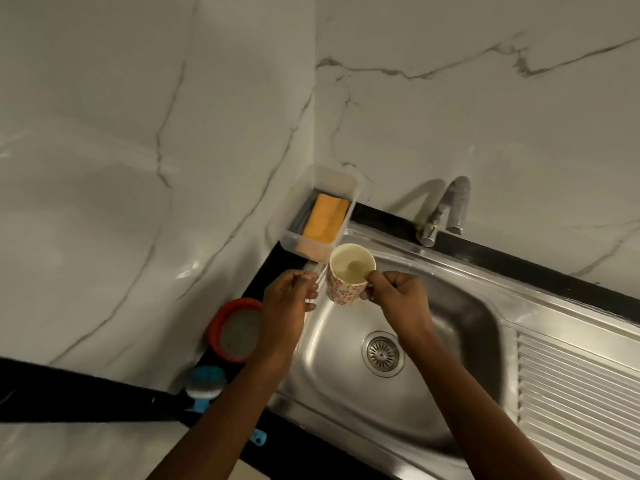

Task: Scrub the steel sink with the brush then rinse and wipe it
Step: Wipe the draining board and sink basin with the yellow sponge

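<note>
Holding the mug (349, 282): right hand (391, 292) pinches its handle, keeping it upright above the sink (339, 403); contents unclear.
Left hand (287, 299): fingers curled round a pale object (310, 271) at the sink's left rim; too blurred to name.
Brush (204, 381): lying on the counter (86, 403), well apart from both hands.
Risk: 2 busy hands, 1 thin pinch; a slip could crack the mug on steel.
</note>
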